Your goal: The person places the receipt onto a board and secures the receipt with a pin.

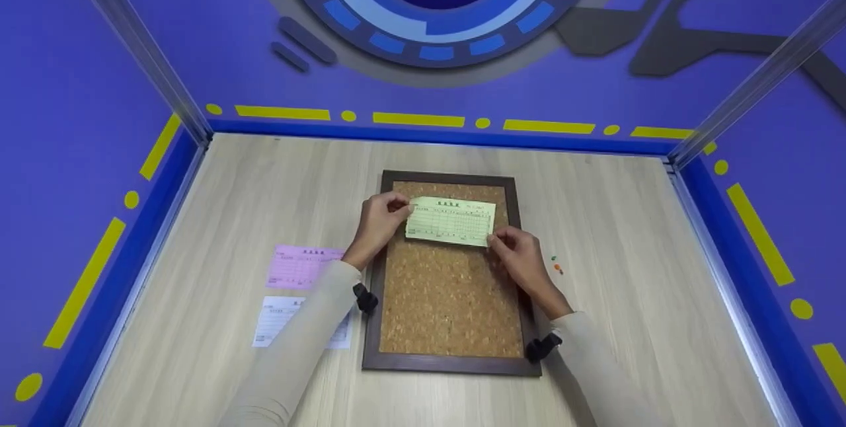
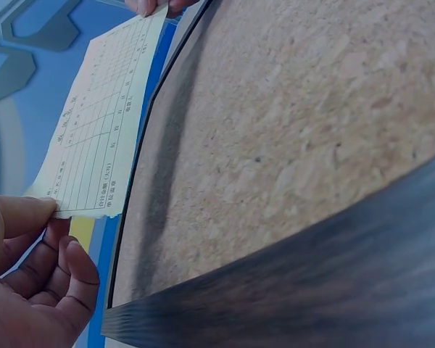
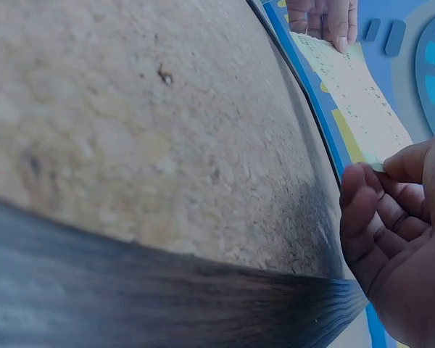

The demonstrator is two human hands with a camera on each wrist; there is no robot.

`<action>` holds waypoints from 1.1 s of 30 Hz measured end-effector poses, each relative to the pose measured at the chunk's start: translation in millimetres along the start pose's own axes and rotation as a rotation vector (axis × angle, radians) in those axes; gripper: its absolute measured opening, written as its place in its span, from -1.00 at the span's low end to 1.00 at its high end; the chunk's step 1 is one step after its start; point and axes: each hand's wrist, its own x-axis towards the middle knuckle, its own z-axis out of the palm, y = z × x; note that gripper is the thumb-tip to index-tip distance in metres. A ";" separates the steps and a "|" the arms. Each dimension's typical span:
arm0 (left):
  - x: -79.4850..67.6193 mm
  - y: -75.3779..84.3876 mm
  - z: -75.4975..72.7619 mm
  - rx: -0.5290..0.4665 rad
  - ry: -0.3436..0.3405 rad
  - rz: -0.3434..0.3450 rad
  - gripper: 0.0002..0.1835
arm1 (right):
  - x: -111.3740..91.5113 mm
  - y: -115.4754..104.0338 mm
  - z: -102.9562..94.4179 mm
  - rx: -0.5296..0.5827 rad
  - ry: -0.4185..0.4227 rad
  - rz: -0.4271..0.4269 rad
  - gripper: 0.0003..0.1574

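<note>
A pale green printed form slip (image 1: pixel 451 222) is held between both hands over the upper part of a cork board (image 1: pixel 453 301) with a dark wooden frame. My left hand (image 1: pixel 383 223) pinches the slip's left edge between thumb and fingers, also plain in the left wrist view (image 2: pixel 36 268). My right hand (image 1: pixel 522 258) pinches its lower right corner. In the right wrist view the right hand (image 3: pixel 406 217) has thumb and forefinger on that corner. Both wrist views show the slip (image 2: pixel 101 123) raised off the cork, with a shadow along the board.
Left of the board lie a pink form slip (image 1: pixel 301 268) and a white one (image 1: pixel 274 321), both partly hidden by the left arm. Small green and orange push pins (image 1: pixel 557 267) lie on the table right of the board. Blue panels (image 1: pixel 423 96) enclose the table's back and sides.
</note>
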 end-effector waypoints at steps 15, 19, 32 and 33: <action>3.9 -10.6 11.5 0.031 -0.001 -0.051 -0.91 | 4.4 8.7 0.6 -0.073 0.015 0.016 -0.81; 4.6 -12.2 12.3 0.037 -0.002 -0.054 -0.91 | 5.4 9.4 1.8 -0.097 0.010 0.028 -0.82; 6.5 -17.4 13.8 0.091 -0.005 -0.056 -0.90 | 12.7 7.8 3.3 -0.198 -0.002 0.042 -0.83; 6.6 -17.7 13.9 0.095 -0.004 -0.051 -0.90 | 13.1 7.5 3.4 -0.206 -0.002 0.048 -0.83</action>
